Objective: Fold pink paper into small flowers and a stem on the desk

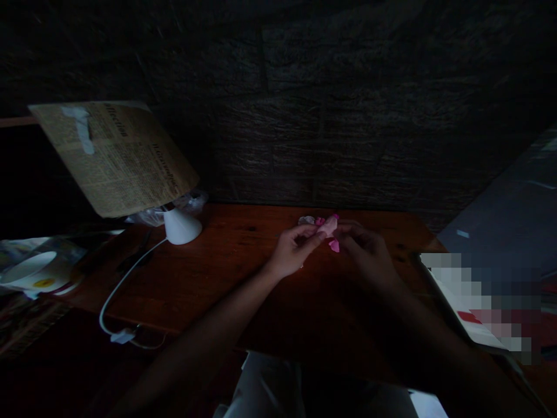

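Both my hands meet over the far middle of a reddish wooden table (226, 273). My left hand (292, 249) pinches a small pink folded paper piece (329, 227) with its fingertips. From the other side my right hand (363, 247) has its fingers closed on the same pink piece; a brighter pink bit (334, 246) shows just below it. A pale small scrap (306, 220) lies on the table right behind my fingers. The scene is dim, so the exact shape of the paper is hard to make out.
A lamp with a white base (181, 226) and a newspaper-wrapped shade (115, 154) stands at the left, its white cord (117, 290) trailing to the front edge. A white cup (32, 273) sits far left. Papers (474, 313) lie at the right. A dark wall rises behind.
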A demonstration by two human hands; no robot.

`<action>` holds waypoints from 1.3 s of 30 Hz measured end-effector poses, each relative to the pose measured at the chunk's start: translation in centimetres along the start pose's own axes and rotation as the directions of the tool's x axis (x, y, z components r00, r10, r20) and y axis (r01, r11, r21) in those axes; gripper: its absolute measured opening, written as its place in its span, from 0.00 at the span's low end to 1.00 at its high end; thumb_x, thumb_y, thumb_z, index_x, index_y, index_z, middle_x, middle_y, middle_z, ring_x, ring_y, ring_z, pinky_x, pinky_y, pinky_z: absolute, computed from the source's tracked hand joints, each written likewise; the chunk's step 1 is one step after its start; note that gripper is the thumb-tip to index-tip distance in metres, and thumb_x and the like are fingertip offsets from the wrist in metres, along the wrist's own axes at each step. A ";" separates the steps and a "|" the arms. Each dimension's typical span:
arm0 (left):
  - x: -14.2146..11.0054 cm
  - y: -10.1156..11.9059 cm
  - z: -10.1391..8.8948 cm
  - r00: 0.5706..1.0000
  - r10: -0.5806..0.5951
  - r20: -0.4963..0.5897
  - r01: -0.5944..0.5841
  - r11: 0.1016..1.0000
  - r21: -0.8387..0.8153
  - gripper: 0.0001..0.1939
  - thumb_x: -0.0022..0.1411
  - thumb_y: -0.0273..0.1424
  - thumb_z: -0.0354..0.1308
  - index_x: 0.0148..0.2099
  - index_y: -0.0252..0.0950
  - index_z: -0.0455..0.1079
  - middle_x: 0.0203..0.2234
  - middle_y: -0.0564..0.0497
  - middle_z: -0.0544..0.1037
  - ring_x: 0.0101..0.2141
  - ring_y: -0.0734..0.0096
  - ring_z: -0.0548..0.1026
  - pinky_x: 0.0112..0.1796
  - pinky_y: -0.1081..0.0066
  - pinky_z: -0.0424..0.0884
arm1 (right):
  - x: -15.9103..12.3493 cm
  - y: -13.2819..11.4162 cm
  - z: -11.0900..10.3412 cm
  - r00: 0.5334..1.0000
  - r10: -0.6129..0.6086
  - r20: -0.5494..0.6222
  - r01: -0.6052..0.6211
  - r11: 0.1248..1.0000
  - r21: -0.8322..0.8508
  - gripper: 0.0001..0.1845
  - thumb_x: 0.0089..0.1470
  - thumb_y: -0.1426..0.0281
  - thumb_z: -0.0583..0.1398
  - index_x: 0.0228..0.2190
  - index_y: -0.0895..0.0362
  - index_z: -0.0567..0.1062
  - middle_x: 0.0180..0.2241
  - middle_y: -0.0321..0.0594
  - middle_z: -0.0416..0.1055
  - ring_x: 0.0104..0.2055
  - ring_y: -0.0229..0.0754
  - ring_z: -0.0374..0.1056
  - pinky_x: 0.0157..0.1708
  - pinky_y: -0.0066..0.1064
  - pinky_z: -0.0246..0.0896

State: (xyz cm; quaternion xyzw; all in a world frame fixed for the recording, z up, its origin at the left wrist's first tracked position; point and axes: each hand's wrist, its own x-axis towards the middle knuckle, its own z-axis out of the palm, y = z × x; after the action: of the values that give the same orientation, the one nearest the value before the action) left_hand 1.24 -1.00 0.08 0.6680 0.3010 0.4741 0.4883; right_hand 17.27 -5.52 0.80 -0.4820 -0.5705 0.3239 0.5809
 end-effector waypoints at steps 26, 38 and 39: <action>-0.3 0.4 0.2 0.978 -0.206 0.030 0.208 0.971 -0.121 0.20 0.56 0.45 0.62 0.42 0.34 0.79 0.23 0.51 0.74 0.21 0.78 0.66 0.20 0.78 0.59 | -0.1 0.2 0.1 0.991 0.134 -0.007 -0.134 0.990 0.048 0.20 0.45 0.57 0.67 0.36 0.57 0.79 0.32 0.41 0.77 0.33 0.42 0.71 0.31 0.32 0.65; -0.6 0.4 0.6 0.981 -0.196 -0.002 0.195 0.977 -0.090 0.18 0.56 0.44 0.62 0.38 0.34 0.78 0.19 0.55 0.70 0.20 0.78 0.65 0.21 0.77 0.57 | -0.1 0.4 0.5 0.984 0.178 -0.028 -0.176 0.982 0.072 0.19 0.44 0.58 0.67 0.36 0.58 0.78 0.31 0.41 0.77 0.28 0.40 0.70 0.26 0.30 0.65; -0.6 0.5 0.6 0.981 -0.194 -0.005 0.193 0.977 -0.087 0.18 0.56 0.45 0.62 0.38 0.34 0.78 0.18 0.55 0.70 0.20 0.78 0.65 0.21 0.77 0.57 | -0.1 0.3 0.5 0.982 0.184 -0.035 -0.181 0.980 0.082 0.19 0.43 0.59 0.68 0.35 0.58 0.78 0.30 0.40 0.77 0.27 0.39 0.70 0.26 0.30 0.65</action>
State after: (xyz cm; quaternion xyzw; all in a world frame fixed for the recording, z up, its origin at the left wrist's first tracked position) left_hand 1.55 -1.91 0.32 0.6105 0.3474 0.4413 0.5584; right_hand 16.82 -5.42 0.40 -0.5158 -0.4983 0.3879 0.5789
